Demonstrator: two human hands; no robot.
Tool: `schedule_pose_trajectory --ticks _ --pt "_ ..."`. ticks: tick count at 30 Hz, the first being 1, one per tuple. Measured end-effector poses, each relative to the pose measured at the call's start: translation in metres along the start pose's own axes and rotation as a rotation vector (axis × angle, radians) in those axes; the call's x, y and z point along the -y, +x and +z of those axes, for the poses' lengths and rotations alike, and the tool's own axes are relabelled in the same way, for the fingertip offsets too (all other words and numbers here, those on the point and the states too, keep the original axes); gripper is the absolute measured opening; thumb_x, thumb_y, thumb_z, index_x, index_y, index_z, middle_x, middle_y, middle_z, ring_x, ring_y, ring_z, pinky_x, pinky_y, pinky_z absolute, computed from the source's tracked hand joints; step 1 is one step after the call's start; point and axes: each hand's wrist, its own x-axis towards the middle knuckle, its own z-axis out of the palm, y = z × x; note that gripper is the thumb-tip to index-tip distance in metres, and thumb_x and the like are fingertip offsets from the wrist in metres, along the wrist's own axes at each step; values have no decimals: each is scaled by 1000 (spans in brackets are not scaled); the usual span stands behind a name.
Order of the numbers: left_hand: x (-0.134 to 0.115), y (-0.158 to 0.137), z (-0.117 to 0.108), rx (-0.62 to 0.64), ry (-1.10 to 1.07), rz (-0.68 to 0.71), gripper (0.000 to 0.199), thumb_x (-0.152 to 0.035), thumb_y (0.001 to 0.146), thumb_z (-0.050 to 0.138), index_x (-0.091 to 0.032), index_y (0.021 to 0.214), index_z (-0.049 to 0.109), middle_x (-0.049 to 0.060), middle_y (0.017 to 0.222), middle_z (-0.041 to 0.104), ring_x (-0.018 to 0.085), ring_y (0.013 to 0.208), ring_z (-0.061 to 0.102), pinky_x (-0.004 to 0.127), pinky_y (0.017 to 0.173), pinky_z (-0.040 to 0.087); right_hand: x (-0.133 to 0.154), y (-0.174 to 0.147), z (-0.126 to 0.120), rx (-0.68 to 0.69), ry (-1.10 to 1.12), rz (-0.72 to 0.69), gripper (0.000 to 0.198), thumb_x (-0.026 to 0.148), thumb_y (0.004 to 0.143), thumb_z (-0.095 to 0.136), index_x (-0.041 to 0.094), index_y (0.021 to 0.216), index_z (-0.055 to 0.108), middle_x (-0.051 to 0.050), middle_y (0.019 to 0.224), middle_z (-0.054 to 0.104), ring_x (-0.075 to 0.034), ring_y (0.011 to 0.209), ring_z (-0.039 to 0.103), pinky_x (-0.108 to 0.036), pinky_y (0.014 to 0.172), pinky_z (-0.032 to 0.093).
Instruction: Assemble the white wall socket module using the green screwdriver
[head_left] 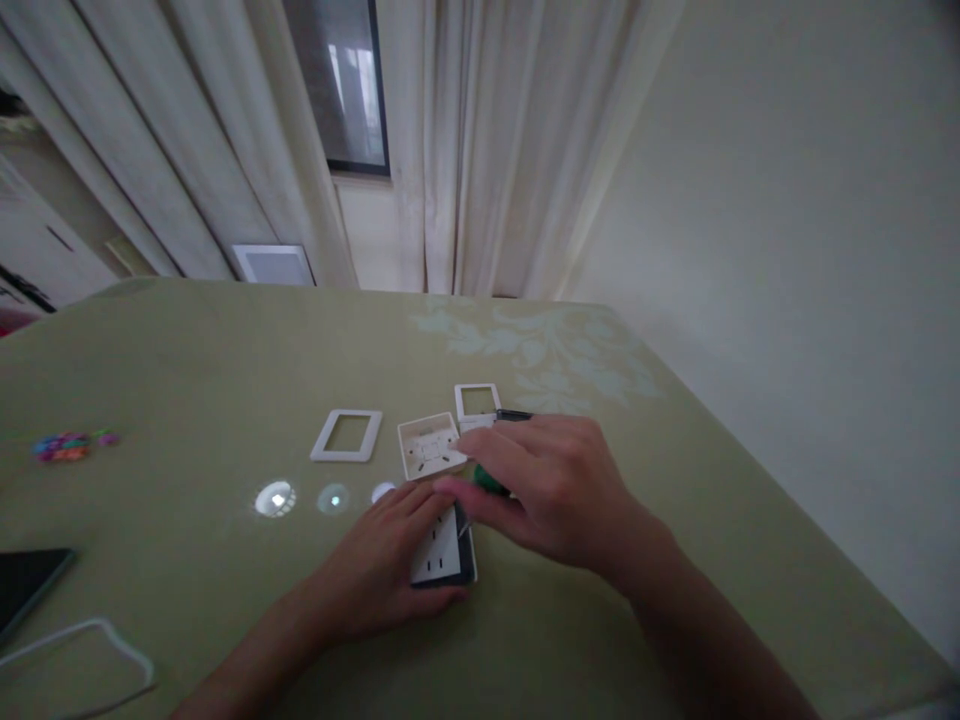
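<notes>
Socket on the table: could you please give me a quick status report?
Left hand pins wall socket flat. Right hand grips green-handled tool at its edge. Loose frames behind, clear.

Pale curtains (480, 150), dark window (337, 80), plain wall (787, 250), perhaps dim light

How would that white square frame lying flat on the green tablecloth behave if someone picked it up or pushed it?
The white frame looks like thin hard plastic, so probably stiff and light. It lies flat with an open middle, so it would likely slide over the tablecloth, not roll or tip. Its narrow edges might crack if bent.
</notes>
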Motion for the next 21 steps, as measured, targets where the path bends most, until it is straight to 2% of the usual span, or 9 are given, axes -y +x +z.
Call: schedule_pose_trajectory --ticks 1,2,4,6,7,9,12,15,21 --pt "0 1 0 7 0 2 76 -34 80 87 -29 150 56 13 148 67 44 135 63 62 113 54 -1 0 0 2 8 18 32 45 112 60 17 117 73 -8 100 82 -24 89 77 -35 81 57" --pt "0 1 0 12 -1 9 78 -34 80 88 -29 151 55 13 149 66 44 136 63 63 114 53 -1 0 -1 30 63 28 32 41 112 59 16 129 70 -11 114 82 -25 102 77 -37 89 57" --pt "0 2 -1 21 -2 22 83 -35 81 88 -30 154 52 13 152 65 44 139 61 63 116 51 -1 1 -4 117 226 23 46 29 112 53 17 156 52 -14 147 71 -26 130 69 -40 106 55" --pt "1 2 -1 30 6 27 86 -36 81 89 -30 156 49 14 153 64 44 139 60 64 116 51 -2 1 -6 169 297 7 50 24 113 49 19 163 44 -14 156 65 -23 137 65 -38 109 53" --pt "1 2 0 36 13 26 86 -36 81 89 -30 156 49 15 152 65 44 139 61 65 115 52 -3 2 -5 150 263 4 44 28 115 51 19 158 50 -13 149 71 -22 128 70 -36 102 55" --pt "2 1 1 45 26 22 84 -36 81 89 -29 155 50 16 152 65 45 138 61 65 114 53 -4 2 1 37 100 6 35 43 115 56 17 136 67 -8 117 83 -20 95 77 -31 78 53" --pt "4 -2 2 35 36 32 85 -36 82 88 -29 157 49 16 154 64 45 142 59 66 116 51 -6 1 10 -125 -93 -19 42 56 111 60 18 98 72 1 73 74 -15 58 63 -31 57 36" --pt "3 -4 1 39 37 27 87 -31 82 87 -30 160 49 14 159 62 43 147 55 66 119 49 -8 0 7 -179 -115 -16 42 51 110 62 19 83 66 4 63 66 -11 51 53 -30 54 31" --pt "-3 -5 -8 77 -64 27 83 -22 79 85 -33 155 54 9 160 60 37 150 53 60 124 48 -12 -2 -11 -291 -130 72 32 42 106 69 20 83 67 5 63 63 -8 51 50 -25 56 36"
